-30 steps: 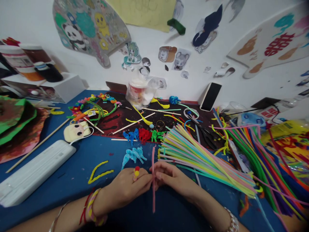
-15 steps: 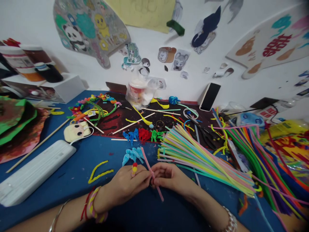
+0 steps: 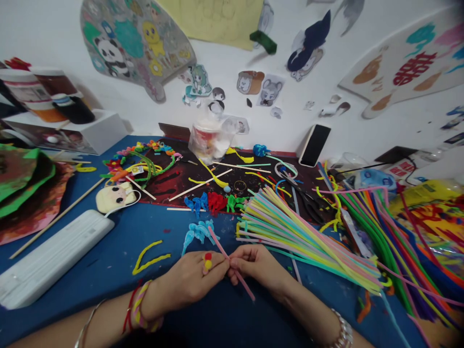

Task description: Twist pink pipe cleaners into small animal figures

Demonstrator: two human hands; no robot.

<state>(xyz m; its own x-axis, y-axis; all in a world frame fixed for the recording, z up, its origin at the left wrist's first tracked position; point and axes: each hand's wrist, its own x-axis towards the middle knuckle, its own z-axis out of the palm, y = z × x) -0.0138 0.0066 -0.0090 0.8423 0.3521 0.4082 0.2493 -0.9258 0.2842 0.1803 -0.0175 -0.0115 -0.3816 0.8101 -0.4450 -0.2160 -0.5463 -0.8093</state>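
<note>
A pink pipe cleaner (image 3: pixel 245 286) is pinched at its middle between my two hands, which meet fingertip to fingertip. My left hand (image 3: pixel 197 276), wearing a ring with red and yellow beads, closes on it from the left. From the right, my right hand (image 3: pixel 255 268) presses its thumb and index finger on the same spot, where the fingers hide the detail. One end of the stem points up and left, the other down and right. Just beyond my left hand lie light blue twisted pipe-cleaner pieces (image 3: pixel 198 233).
A bundle of pastel pipe cleaners (image 3: pixel 308 237) lies to the right, with scissors (image 3: pixel 310 205) behind it. Blue, red and green twisted pieces (image 3: pixel 216 203) sit at the back. A bent yellow pipe cleaner (image 3: pixel 150 257) and a white power strip (image 3: pixel 54 258) are at left. A phone (image 3: pixel 314 146) leans against the wall.
The pink pipe cleaner has tilted flatter, its lower end swinging right. My right thumb has closed in on its middle, and my left hand has turned slightly.
</note>
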